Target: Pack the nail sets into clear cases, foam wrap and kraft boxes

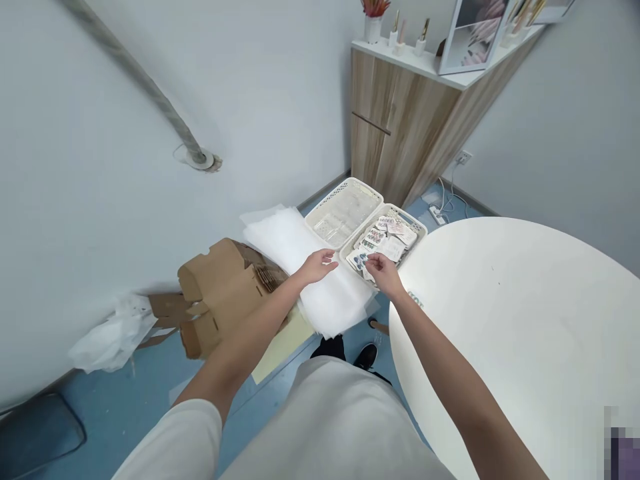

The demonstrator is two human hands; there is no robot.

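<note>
My left hand (pixel 318 266) is held over a stack of white foam sheets (pixel 300 243), fingers apart and nothing in them. At the near end of a white plastic basket (pixel 423 235), my right hand (pixel 383 272) has its fingers pinched at a card of dark blue press-on nails (pixel 359 259). Part of that card is hidden by the fingers. Several more nail cards (pixel 393 248) lie heaped in the basket, some with pink or reddish nails. Joined to its left side is a second white basket (pixel 345 189) with clear plastic pieces inside.
A round white table (pixel 510 320) stands close on my right, with a small nail card (pixel 415 299) at its edge. Flattened cardboard boxes (pixel 225 293) and a white plastic bag (pixel 115 337) lie left. Beyond stand a wooden cabinet (pixel 400 113) and a power strip (pixel 437 215).
</note>
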